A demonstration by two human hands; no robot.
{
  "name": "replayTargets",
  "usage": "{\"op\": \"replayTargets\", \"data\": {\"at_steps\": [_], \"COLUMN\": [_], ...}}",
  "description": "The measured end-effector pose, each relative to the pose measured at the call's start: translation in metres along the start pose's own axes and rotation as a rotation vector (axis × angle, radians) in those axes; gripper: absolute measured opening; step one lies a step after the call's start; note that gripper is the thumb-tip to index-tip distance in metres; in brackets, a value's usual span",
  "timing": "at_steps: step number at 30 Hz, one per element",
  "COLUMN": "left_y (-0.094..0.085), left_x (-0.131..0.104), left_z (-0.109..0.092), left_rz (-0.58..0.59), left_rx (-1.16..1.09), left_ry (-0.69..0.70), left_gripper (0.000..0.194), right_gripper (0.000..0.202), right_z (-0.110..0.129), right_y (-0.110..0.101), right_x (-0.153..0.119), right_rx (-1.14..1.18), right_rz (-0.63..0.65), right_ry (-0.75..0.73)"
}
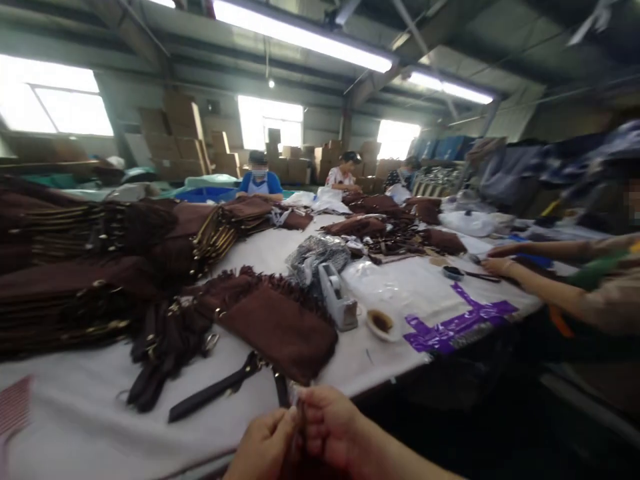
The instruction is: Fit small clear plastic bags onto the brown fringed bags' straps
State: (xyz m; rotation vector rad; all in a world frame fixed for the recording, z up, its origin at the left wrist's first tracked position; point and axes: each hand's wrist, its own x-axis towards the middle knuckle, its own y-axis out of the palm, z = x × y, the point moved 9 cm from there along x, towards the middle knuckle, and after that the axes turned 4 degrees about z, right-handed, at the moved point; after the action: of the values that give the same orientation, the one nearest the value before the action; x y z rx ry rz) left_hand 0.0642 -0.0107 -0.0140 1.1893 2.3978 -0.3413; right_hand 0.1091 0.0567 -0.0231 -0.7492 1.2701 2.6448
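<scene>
Dark brown, the narrow piece [299, 435] stood between your two hands at the bottom centre of the frame. Its visible long axis ran roughly up and down, with its lower part lost in shadow and blur. Your left hand [265, 443] was closed on its left side, thumb uppermost; your right hand [335, 423] was closed on the other, fingers curled, thumb and forefinger pinched near the top end. Both grips touched the piece; no open gap showed in either.

Bearing noted: the brown bag [280, 327] lay flat on the white table cover [95, 407], just beyond your hands, its long axis slanting from upper left down to lower right. Its near end pointed towards your fingertips, the right hand's being nearer. Whether the piece joined the bag, you could not tell.

Alongside: a black strap [207, 397] lay left of the bag's near end, pointing to lower left. The tape dispenser [337, 297] and small dish [381, 325] sat to its right. At the right edge, a co-worker's forearms [545, 287] reached over the table.
</scene>
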Motion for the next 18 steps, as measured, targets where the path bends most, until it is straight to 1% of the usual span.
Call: {"op": "replayTargets", "data": {"at_steps": [2, 3, 4, 6, 8, 11, 15, 16, 18], "left_y": [0.001, 0.0, 0.0, 0.002, 0.004, 0.006, 0.002, -0.002, -0.013], "left_x": [-0.003, -0.005, -0.006, -0.005, 0.0, 0.007, 0.011, 0.01, 0.007], "left_z": [0.012, 0.015, 0.017, 0.015, 0.012, 0.011, 0.007, 0.005, -0.005], "left_rz": [0.038, 0.029, 0.017, 0.02, 0.013, -0.03, -0.087, -0.116, -0.192], "left_rx": [-0.309, -0.43, -0.521, -0.609, -0.607, -0.562, -0.506, -0.454, -0.25], "left_ry": [-0.078, -0.118, -0.148, -0.163, -0.144, -0.121, -0.057, -0.036, 0.026], "left_gripper": [0.048, 0.048, 0.047, 0.045, 0.046, 0.044, 0.042, 0.04, 0.031], "right_gripper": [0.04, 0.039, 0.039, 0.037, 0.033, 0.026, 0.036, 0.039, 0.042], "right_z": [-0.005, -0.003, -0.001, 0.002, 0.001, 0.0, 0.002, 0.004, 0.01], "right_y": [-0.002, -0.002, -0.001, 0.0, 0.0, -0.005, -0.011, -0.011, -0.01], "right_x": [-0.003, -0.004, -0.004, -0.005, -0.004, -0.002, -0.004, -0.006, -0.008], "right_rx": [0.135, 0.171, 0.19, 0.204, 0.19, 0.141, 0.012, -0.042, -0.162], "right_rz": [0.022, 0.036, 0.048, 0.063, 0.072, 0.073, 0.005, -0.025, -0.097], "right_ry": [0.016, 0.013, 0.01, 0.002, -0.004, -0.032, -0.079, -0.091, -0.109]}}
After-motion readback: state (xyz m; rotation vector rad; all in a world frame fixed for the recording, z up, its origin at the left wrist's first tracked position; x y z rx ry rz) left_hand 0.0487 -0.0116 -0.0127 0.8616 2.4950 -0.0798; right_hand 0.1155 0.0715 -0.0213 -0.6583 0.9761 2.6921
